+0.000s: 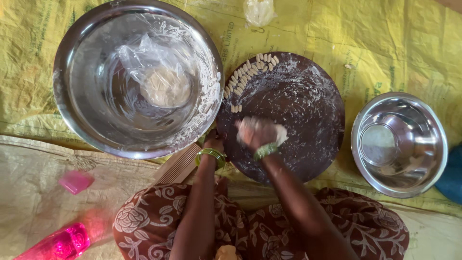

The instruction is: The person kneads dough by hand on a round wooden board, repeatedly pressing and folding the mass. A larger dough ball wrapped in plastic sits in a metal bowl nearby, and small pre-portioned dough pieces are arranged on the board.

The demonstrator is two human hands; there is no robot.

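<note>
A: Head view, fingers first: the right hand (257, 132) is blurred, fingers seemingly pressed flat over a pale dough piece (281, 136) on the dark round board (308, 110). Whether they're curled round it can't be told.

B: And the left hand (213, 141)?

A: Set at the board's near-left edge, prob. to steady it. Fingers are hidden, so apart or together can't be said.

B: What's kept round the board?

A: Small shaped dough bits (248, 77) are lined along the far-left rim, apart from the floured middle. More dough, wrapped in clear plastic (161, 79), is kept in the big steel bowl (72, 96) just left, touching the board. A smaller steel bowl (435, 144) is set near, to the right. Everything's laid on a yellow sheet (385, 43). A ridged wooden piece (180, 166) lies by the left wrist; pink plastic items (76, 181) lie well apart.
</note>
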